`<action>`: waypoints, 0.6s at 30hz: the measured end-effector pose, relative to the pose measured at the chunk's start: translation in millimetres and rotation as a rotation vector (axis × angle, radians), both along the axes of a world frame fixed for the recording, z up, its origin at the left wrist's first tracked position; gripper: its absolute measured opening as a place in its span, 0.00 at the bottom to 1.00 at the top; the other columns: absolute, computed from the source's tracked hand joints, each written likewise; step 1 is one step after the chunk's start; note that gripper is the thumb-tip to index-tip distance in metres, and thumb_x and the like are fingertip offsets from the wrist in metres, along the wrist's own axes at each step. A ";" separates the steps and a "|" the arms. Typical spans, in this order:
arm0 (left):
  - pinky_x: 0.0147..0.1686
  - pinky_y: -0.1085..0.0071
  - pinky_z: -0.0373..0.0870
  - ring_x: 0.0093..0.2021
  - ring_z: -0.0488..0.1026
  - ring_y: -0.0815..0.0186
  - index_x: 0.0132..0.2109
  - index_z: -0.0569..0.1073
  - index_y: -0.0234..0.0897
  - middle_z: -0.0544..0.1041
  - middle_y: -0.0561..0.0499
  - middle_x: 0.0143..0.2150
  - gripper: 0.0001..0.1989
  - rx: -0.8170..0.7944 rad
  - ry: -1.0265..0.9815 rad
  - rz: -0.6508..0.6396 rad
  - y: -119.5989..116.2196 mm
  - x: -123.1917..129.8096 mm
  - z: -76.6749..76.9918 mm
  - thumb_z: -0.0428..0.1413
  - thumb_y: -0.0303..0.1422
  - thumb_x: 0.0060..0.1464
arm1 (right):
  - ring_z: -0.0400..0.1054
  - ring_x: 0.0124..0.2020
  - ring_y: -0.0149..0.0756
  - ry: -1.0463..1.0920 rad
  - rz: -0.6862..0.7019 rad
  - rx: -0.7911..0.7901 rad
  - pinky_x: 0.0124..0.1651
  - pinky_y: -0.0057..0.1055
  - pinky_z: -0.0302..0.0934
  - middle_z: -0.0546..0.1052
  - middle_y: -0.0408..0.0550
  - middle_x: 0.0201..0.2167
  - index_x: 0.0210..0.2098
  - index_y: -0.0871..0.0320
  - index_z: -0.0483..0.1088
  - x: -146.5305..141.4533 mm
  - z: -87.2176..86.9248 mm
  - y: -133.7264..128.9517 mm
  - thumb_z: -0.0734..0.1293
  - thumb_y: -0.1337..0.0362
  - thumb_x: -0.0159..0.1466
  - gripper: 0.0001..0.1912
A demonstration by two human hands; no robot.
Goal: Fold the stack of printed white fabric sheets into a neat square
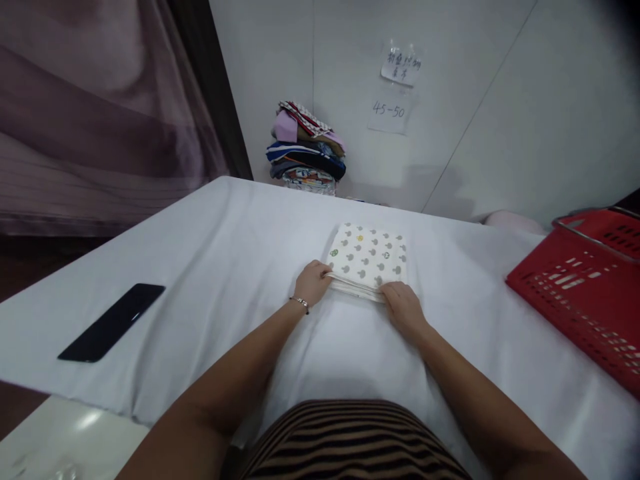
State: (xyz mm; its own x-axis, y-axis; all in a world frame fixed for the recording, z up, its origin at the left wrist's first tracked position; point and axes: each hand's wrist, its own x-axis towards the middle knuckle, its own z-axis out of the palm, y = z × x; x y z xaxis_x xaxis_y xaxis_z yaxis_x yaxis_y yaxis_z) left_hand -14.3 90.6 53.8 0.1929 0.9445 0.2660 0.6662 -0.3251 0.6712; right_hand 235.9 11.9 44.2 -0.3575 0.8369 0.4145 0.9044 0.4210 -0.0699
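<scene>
A folded white cloth (367,253) with small grey tree-like prints and a few green and yellow ones lies flat near the middle of the table. Its layered near edge faces me. My left hand (313,281) pinches the near left corner between thumb and fingers. At the near right corner, my right hand (401,303) grips the edge, fingers on top and the thumb hidden. A bracelet (300,304) circles my left wrist.
A white sheet covers the table (210,267). A dark flat phone-like slab (113,323) lies at left, and a red plastic basket (580,287) stands at right. Behind the far edge rises a pile of folded clothes (307,150) against a wall with paper notes (390,110).
</scene>
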 end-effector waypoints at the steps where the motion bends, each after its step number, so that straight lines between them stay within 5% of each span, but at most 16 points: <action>1: 0.34 0.72 0.64 0.33 0.67 0.69 0.32 0.73 0.40 0.69 0.53 0.33 0.05 -0.040 -0.033 -0.002 1.2 -1.1 -0.1 0.52 0.29 0.48 | 0.61 0.39 0.40 0.001 -0.003 0.002 0.41 0.34 0.54 0.71 0.51 0.38 0.41 0.60 0.66 -0.1 -0.2 -0.1 0.56 0.73 0.61 0.11; 18: 0.36 0.73 0.69 0.34 0.68 0.71 0.42 0.73 0.40 0.67 0.53 0.38 0.13 -0.087 -0.177 -0.090 -7.4 -13.4 3.7 0.55 0.29 0.45 | 0.63 0.37 0.39 -0.026 -0.021 0.044 0.38 0.34 0.56 0.72 0.51 0.36 0.43 0.58 0.67 -1.4 2.7 1.4 0.54 0.68 0.65 0.12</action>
